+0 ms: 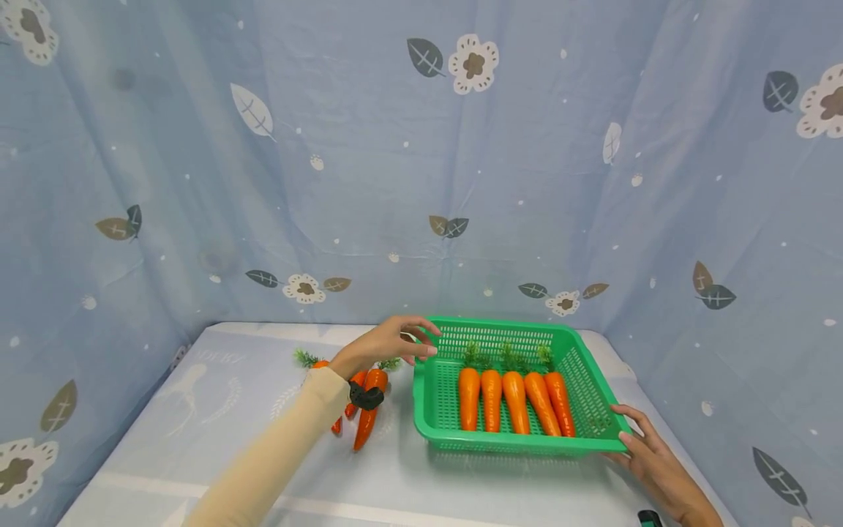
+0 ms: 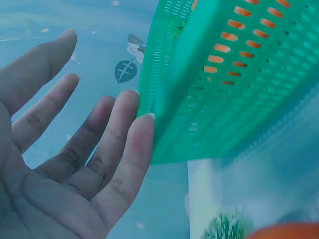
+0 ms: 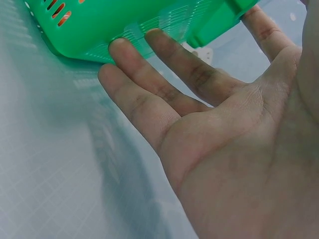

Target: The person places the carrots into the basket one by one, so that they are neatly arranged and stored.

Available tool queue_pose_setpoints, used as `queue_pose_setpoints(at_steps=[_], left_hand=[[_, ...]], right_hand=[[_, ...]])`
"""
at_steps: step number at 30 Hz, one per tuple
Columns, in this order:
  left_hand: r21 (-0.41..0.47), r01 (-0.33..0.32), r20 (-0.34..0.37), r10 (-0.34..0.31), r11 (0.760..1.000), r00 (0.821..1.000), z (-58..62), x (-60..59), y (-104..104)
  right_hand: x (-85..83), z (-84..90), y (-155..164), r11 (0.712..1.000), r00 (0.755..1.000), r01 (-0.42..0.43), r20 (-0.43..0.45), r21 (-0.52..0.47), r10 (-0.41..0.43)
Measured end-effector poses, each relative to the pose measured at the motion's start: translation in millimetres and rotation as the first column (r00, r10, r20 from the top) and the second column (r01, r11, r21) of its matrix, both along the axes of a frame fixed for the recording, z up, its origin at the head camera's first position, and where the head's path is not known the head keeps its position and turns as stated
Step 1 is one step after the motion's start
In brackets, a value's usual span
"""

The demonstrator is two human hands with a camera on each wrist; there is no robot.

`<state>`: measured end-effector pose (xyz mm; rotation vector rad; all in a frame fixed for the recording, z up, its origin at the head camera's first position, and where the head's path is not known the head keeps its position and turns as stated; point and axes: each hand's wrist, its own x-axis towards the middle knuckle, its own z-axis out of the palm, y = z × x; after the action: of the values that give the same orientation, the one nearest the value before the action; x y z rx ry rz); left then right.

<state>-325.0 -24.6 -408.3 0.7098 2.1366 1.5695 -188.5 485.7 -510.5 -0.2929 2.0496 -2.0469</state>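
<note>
A green plastic basket with slotted walls holds several orange carrots, laid side by side with their leafy tops toward the back wall. At the basket's left rim is my left hand; in the left wrist view its fingers are spread and two fingertips are at the basket wall. My right hand grips the front right corner, with some fingers over the rim and others below it. In the right wrist view, fingertips lie against the underside of the basket.
More carrots lie loose on the white-patterned table, left of the basket and partly hidden by my left forearm. A flowered blue curtain hangs behind and on both sides. A small dark object shows by the right wrist.
</note>
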Motion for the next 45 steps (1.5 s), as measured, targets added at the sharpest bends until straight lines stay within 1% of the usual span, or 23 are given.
queue_pose_setpoints(at_steps=[2,4,6,11,15,20,22,24,26,30,32,36,43,45], left_hand=[[-0.008,-0.015,-0.009,0.015,1.000,1.000,-0.4,1.6,-8.9],[-0.009,-0.029,-0.012,0.028,1.000,1.000,-0.5,3.4,-18.5],[-0.007,-0.037,-0.015,0.037,0.999,0.999,0.0,5.3,-28.8],[-0.034,-0.085,-0.057,0.083,0.996,0.995,1.6,9.9,-54.3],[-0.051,-0.132,-0.079,0.128,0.990,0.989,-0.9,13.3,-73.9],[-0.055,-0.171,-0.069,0.167,0.984,0.983,-10.7,17.5,-96.5],[-0.057,-0.187,-0.063,0.184,0.981,0.981,-16.5,19.4,-105.1],[-0.068,-0.208,-0.061,0.204,0.976,0.977,-21.6,21.6,-113.4],[-0.076,-0.240,-0.060,0.236,0.968,0.970,-26.4,23.5,-121.4],[-0.111,-0.316,-0.073,0.310,0.942,0.948,-33.4,26.3,-134.5],[-0.130,-0.346,-0.076,0.339,0.929,0.938,-36.4,27.0,-140.2],[-0.153,-0.390,-0.069,0.384,0.908,0.921,-41.4,28.1,-150.8],[-0.177,-0.436,-0.048,0.435,0.882,0.899,-50.1,29.6,-164.8],[-0.191,-0.456,-0.044,0.457,0.869,0.889,-53.8,28.6,-167.6]], right_hand=[[-0.7,0.0,0.2,1.000,1.000,-0.025,-0.013,-0.018,0.025],[-1.3,-0.1,0.0,0.999,0.999,-0.033,-0.018,-0.020,0.032],[-1.7,0.1,-0.7,1.000,1.000,-0.023,-0.020,-0.007,0.023],[-2.1,2.7,-3.3,1.000,0.999,0.008,-0.032,0.023,-0.007],[-2.6,2.9,-2.2,1.000,0.999,-0.013,-0.052,0.007,0.013],[-2.6,-0.1,0.9,0.994,0.995,-0.090,-0.054,-0.069,0.086],[-2.2,-1.1,1.9,0.991,0.994,-0.103,-0.047,-0.089,0.099],[-1.6,-1.5,2.3,0.992,0.995,-0.095,-0.042,-0.086,0.091],[-0.6,-1.6,1.9,0.995,0.998,-0.066,-0.028,-0.070,0.064],[1.0,-1.3,0.6,0.999,1.000,-0.024,-0.006,-0.033,0.023],[1.5,-0.7,0.4,0.999,1.000,-0.019,0.004,-0.029,0.019],[2.1,0.6,-0.1,1.000,1.000,-0.009,0.012,-0.019,0.009],[1.2,0.7,-2.0,1.000,1.000,0.003,0.022,-0.008,-0.003],[0.8,0.9,-2.2,1.000,1.000,0.003,0.020,-0.005,-0.003]])
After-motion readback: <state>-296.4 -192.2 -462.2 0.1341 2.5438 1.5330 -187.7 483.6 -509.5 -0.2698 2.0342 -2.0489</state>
